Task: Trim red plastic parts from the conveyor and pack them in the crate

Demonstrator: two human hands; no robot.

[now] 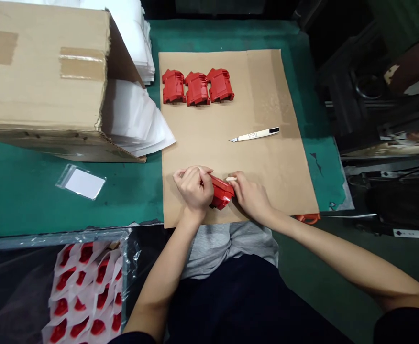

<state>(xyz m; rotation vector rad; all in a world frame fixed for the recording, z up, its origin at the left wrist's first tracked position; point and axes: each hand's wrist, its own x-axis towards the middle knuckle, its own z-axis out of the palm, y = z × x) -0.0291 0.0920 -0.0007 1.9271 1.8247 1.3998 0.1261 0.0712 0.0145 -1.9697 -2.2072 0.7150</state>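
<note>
My left hand (195, 188) is closed around a red plastic part (223, 192) above the near edge of the cardboard sheet (202, 138). At the right end of that part, my right hand (248, 193) pinches a small pale tool (231, 179); only a short end of it shows, so its kind is unclear. Farther up the sheet lies a craft knife (254, 135) with a white handle, its blade pointing left. Three similar red plastic parts, a left one (174, 86), a middle one (197, 89) and a right one (220, 85), sit in a row near the far edge.
On the left stands an open cardboard box (44, 71) with white foam sheets (134, 119) sticking out. A stack of white sheets (134, 33) is behind it. A small clear bag (83, 182) lies on the green tabletop (130, 191). Below left, a lined crate (125, 267) holds several wrapped red parts.
</note>
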